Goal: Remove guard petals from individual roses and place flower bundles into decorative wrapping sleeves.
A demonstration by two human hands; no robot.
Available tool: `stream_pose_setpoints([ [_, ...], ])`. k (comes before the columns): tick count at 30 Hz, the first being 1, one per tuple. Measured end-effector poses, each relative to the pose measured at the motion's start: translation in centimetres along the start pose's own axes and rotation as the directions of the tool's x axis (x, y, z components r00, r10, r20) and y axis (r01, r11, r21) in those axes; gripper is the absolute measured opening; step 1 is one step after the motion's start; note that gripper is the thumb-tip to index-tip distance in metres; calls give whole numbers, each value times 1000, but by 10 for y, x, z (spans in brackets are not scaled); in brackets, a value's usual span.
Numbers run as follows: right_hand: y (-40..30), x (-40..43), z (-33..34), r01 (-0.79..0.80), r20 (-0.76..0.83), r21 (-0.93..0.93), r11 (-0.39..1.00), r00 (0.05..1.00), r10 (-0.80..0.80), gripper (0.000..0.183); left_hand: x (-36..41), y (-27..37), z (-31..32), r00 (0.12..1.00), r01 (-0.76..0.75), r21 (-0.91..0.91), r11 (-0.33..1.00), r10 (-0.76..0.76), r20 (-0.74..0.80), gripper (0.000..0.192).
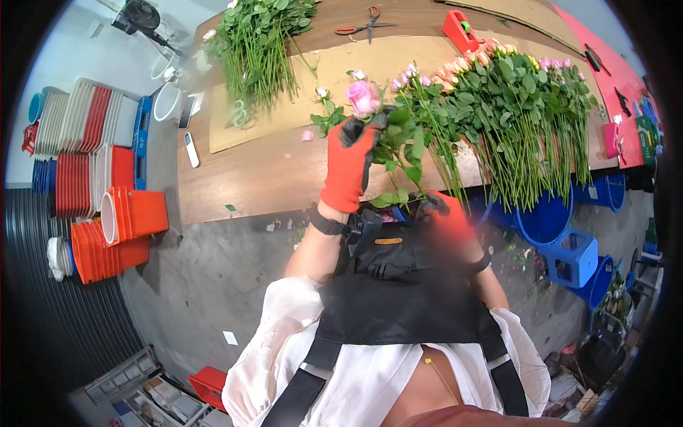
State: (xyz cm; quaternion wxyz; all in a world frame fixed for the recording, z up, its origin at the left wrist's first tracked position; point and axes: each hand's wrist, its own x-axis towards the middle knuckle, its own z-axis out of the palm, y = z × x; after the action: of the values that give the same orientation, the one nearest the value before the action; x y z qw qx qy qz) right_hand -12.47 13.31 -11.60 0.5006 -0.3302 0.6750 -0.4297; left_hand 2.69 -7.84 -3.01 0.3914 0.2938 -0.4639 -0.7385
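Note:
A single pink rose is held up over the near edge of the table. My left hand, in a red and black work glove, grips it just below the bloom. Lower down, my right hand wears a matching glove, partly blurred, with its fingers closed around the leafy lower stem. Green leaves stick out between the two hands. Just beyond, small pale pink roses lie on the table. To their right a long row of peach roses lies with stems hanging over the edge.
Pruning shears and a red tape dispenser lie at the table's back. Another bunch of stems is at the left, beside a white remote-like device. Blue buckets and a blue stool stand below right. Orange crates are stacked left.

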Motion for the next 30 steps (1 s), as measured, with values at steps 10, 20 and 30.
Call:
stream_pose_setpoints([
  [10, -120, -23, -30, 630, -361, -38, 776, 715, -598, 46, -49, -13, 33, 989, 52, 139, 989, -70, 130, 45],
  [20, -171, -26, -22, 583, -192, -535, 612, 622, -759, 40, -64, -31, 37, 887, -461, 577, 674, 328, 326, 46],
  [30, -166, -36, -16, 531, -291, -702, 475, 395, -871, 38, -60, -18, 44, 968, -245, 535, 809, 174, 181, 34],
])
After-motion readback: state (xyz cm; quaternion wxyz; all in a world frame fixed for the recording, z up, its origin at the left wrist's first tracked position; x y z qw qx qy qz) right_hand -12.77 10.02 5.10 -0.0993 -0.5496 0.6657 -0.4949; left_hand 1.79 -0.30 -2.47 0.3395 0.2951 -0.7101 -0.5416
